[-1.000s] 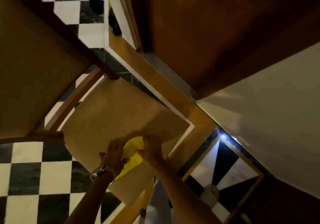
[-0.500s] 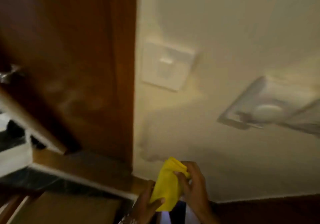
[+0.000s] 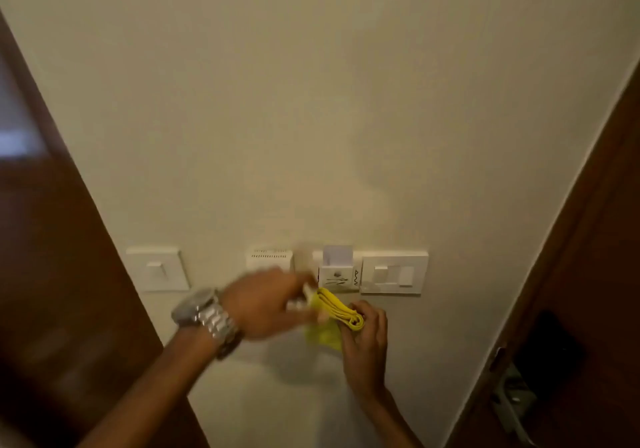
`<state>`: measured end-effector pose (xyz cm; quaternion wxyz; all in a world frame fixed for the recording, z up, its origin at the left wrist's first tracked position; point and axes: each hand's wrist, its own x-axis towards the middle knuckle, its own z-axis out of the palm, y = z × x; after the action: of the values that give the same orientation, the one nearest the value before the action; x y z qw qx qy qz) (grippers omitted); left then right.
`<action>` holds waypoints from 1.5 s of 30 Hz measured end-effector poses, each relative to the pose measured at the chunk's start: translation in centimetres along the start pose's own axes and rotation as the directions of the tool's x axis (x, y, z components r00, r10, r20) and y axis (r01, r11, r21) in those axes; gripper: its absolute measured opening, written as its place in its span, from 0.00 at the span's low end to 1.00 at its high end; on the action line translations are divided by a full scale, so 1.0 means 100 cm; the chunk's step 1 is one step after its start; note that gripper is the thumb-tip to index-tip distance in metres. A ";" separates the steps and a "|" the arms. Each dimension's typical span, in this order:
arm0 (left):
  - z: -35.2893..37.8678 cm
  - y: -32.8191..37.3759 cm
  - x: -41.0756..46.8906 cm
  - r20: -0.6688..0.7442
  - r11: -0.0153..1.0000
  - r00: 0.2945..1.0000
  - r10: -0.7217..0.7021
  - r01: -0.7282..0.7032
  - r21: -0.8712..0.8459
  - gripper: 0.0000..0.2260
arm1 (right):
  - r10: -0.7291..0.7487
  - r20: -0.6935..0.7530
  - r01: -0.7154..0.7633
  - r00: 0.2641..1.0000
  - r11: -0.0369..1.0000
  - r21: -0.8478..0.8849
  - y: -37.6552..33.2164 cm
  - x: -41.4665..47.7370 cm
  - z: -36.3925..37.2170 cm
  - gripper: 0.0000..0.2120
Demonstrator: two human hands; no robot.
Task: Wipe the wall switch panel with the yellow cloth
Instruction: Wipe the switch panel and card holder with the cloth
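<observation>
Judging by its limp folds, the yellow cloth (image 3: pixel 337 312) is light and soft and should be gripped as a folded pad by its thick edge. It is bright yellow, layered, held just below the white switch panel (image 3: pixel 393 276) on the cream wall (image 3: pixel 311 101), not touching it. Right hand (image 3: pixel 363 340) pinches the fold; left hand (image 3: pixel 263 302), blurred, pinches its other end.

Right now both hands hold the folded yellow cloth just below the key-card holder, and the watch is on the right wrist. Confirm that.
Wrong on one count: the head view shows the watch on the left wrist. The rest stands: the left hand and right hand both hold the folded yellow cloth just below the key-card holder.
</observation>
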<state>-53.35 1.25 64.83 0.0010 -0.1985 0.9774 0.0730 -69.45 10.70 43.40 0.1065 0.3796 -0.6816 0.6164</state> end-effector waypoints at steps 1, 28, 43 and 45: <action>-0.037 0.009 0.007 -0.264 0.997 0.964 0.041 -0.024 0.068 0.23 | 0.007 -0.021 -0.008 1.000 1.000 -0.006 -0.002 0.005 0.000 0.16; -0.141 -0.057 0.155 -0.861 0.789 0.223 0.458 0.344 0.509 0.32 | -0.137 -0.259 -0.029 0.956 0.835 -0.549 0.018 -0.005 0.093 0.27; -0.142 -0.055 0.155 -0.872 0.790 0.174 0.458 0.369 0.489 0.32 | -0.111 -0.299 -0.025 0.948 0.908 -0.419 0.006 0.003 0.090 0.23; -0.141 -0.056 0.155 -0.871 0.790 0.171 0.461 0.368 0.491 0.32 | -0.111 -0.311 -0.015 0.944 0.926 -0.376 0.001 0.006 0.087 0.22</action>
<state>-65.10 -11.87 77.50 -0.5663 -0.1515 0.7088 -0.3923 -67.12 2.49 41.79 0.3035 0.2615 -0.7496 0.5269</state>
